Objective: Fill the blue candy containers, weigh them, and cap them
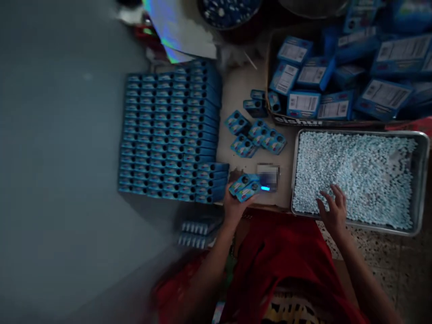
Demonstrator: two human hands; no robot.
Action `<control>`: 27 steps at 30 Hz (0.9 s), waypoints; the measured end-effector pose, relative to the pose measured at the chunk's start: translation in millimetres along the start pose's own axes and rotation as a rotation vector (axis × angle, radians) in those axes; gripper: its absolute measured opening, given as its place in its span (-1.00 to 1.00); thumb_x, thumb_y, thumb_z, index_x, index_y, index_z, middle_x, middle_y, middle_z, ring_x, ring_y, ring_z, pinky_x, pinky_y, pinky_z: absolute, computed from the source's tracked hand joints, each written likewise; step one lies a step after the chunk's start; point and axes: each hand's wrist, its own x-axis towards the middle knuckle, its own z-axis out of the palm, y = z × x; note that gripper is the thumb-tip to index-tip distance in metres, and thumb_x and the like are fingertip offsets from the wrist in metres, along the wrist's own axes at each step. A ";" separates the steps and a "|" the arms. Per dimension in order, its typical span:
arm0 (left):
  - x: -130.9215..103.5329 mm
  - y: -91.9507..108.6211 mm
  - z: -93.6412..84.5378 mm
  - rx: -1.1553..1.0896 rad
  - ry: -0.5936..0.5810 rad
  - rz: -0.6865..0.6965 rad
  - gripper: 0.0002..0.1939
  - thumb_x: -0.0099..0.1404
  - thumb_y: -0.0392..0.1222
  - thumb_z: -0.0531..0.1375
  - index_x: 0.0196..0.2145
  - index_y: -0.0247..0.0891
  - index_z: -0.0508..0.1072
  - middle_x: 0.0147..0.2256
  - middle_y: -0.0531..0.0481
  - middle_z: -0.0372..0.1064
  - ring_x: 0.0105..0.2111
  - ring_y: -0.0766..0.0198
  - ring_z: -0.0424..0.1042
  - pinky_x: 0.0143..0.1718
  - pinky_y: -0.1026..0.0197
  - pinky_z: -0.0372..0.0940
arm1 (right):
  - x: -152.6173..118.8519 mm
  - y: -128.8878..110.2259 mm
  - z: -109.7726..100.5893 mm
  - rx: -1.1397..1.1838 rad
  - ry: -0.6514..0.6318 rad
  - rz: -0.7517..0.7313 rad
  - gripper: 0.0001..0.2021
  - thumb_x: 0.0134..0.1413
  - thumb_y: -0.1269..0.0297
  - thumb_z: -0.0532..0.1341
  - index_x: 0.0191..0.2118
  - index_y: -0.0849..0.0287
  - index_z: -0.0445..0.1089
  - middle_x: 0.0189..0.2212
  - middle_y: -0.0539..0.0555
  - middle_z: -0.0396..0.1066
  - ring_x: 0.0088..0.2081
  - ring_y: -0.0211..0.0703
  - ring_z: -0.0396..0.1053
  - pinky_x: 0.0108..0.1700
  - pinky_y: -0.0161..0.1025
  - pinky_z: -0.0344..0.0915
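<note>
My left hand (234, 209) is closed around small blue boxes (248, 192) with dark round holes on their faces, beside a tall stack of similar blue boxes (168, 135). Over the near edge of a metal tray (420, 184), my right hand (334, 209) has its fingers apart and holds nothing. The tray carries many small pale blue and white pieces (354, 175). Several loose blue boxes (259, 132) lie on the table beyond my left hand. Just right of the held boxes is a small blurred object (269, 176) with a bright blue light.
A carton (280, 120) of larger blue boxes stands at the back right. A bowl (229, 13) of blue and white pieces is at the top. More blue packs (194, 234) lie below the stack. A plain wall (60, 157) fills the left.
</note>
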 end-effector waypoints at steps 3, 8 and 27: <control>10.1 -29.7 -2.1 -0.102 0.294 -0.183 -0.25 0.04 0.11 0.57 0.05 -0.12 0.33 -0.09 0.02 0.55 -0.11 0.08 0.58 -0.03 -0.13 0.51 | 8.1 -35.8 19.8 0.092 -0.153 -0.159 -0.82 0.40 0.22 0.25 0.05 -0.03 0.52 0.02 0.22 0.55 0.08 0.19 0.51 0.10 0.18 0.49; 57.1 -59.9 39.9 -0.259 0.399 -0.264 -0.10 -0.03 0.16 0.56 0.12 -0.17 0.24 0.04 -0.08 0.50 0.03 0.10 0.55 0.11 -0.07 0.47 | 13.4 -99.8 64.0 0.205 -0.435 -0.302 -0.75 0.48 0.32 0.15 0.13 0.11 0.49 -0.10 0.20 0.57 -0.15 0.00 0.53 -0.10 -0.08 0.54; -9.2 -174.0 6.9 0.149 -0.075 0.731 -0.70 0.38 0.01 0.38 -0.12 -0.19 0.42 -0.23 -0.08 0.51 -0.23 0.13 0.58 -0.20 0.14 0.49 | 48.3 -97.9 103.8 -0.250 -0.310 -0.350 -0.78 0.46 0.39 0.16 0.07 0.18 0.52 -0.22 0.17 0.54 -0.23 0.04 0.38 -0.18 -0.03 0.18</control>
